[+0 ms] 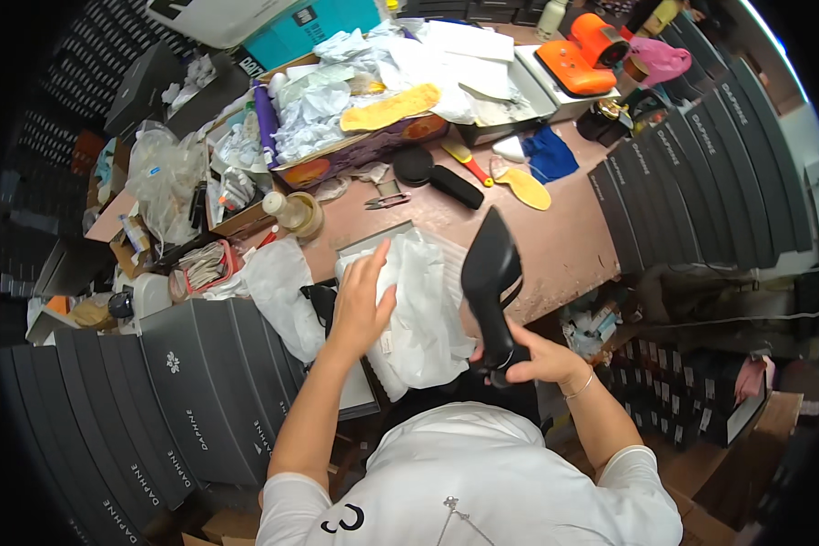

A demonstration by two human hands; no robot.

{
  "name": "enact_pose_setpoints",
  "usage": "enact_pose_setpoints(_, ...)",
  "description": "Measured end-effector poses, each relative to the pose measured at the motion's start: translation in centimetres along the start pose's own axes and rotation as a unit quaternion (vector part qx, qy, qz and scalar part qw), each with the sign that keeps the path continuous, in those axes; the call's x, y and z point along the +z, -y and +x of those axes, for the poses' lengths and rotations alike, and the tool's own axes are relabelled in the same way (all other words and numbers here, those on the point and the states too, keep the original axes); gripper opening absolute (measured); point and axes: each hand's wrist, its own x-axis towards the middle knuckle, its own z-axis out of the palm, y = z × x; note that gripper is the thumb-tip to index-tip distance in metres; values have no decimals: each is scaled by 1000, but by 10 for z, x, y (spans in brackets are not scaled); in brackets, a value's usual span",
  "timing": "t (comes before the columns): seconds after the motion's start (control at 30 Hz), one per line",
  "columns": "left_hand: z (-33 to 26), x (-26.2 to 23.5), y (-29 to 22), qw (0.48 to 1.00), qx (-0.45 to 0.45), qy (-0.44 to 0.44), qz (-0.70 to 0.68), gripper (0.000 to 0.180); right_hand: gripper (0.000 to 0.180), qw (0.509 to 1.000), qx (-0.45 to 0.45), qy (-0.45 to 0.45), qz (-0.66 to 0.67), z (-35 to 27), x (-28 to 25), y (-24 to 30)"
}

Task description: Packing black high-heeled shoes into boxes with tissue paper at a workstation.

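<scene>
My right hand (548, 357) grips a black shoe (491, 264) by its lower end, holding it raised over the front of the table with its other end pointing away from me. My left hand (364, 309) holds nothing; its fingers are stretched out above crumpled white tissue paper (432, 314). That paper lies across a shallow open box (373, 238) right in front of me. Beside my left wrist a black item (321, 298) shows partly, its kind hidden by the hand and paper. Another white paper sheet (278, 287) spreads to the left of it.
Stacked dark shoe boxes (200, 391) flank me on the left, and more shoe boxes (710, 173) stand right. Behind the work area lie thread snips (388, 200), a black brush (455, 187), a yellow insole (523, 188) and a paper-filled carton (337, 168). An orange device (578, 68) sits far right.
</scene>
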Motion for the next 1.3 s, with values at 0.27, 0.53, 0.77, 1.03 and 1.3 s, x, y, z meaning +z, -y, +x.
enact_pose_setpoints(0.27,20,48,93,995,-97,29,8,20,89,951,-173,-42,253,-34,14,-24)
enact_pose_setpoints(0.53,30,-98,-91,971,210,-109,-31,17,84,908,-243,38,340,-38,24,-44)
enact_pose_setpoints(0.77,-64,-19,-47,956,-58,226,-180,57,95,960,-110,-117,-229,-23,54,1)
enact_pose_setpoints(1.03,-102,-2,-45,741,-284,-74,-603,32,103,844,-272,-184,-425,-9,106,-1)
enact_pose_setpoints(1.3,-120,-8,-34,825,-237,-152,-490,27,111,899,-192,-136,-370,-15,90,-51)
